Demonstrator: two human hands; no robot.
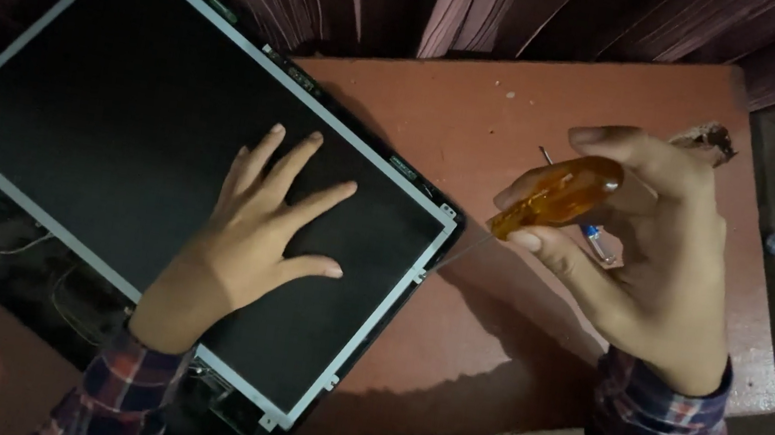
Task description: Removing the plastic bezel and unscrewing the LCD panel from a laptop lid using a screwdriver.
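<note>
The left hand (pixel 249 233) lies flat, fingers (pixel 300 160) spread, on the dark screen panel (pixel 120 109). The right hand (pixel 650 254) has its fingers closed around an amber-handled screwdriver (pixel 557 196) above the reddish tabletop (pixel 491 343), its tip at the panel's metal frame.

reddish table (pixel 488 363) carries a screen panel (pixel 118 119).

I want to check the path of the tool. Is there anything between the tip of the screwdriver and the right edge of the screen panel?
Nothing visible stands between them. The right hand holds the screwdriver by its amber handle, and its thin shaft runs over bare table to the metal frame of the screen panel. The left hand rests flat on the panel, away from that edge.
</note>
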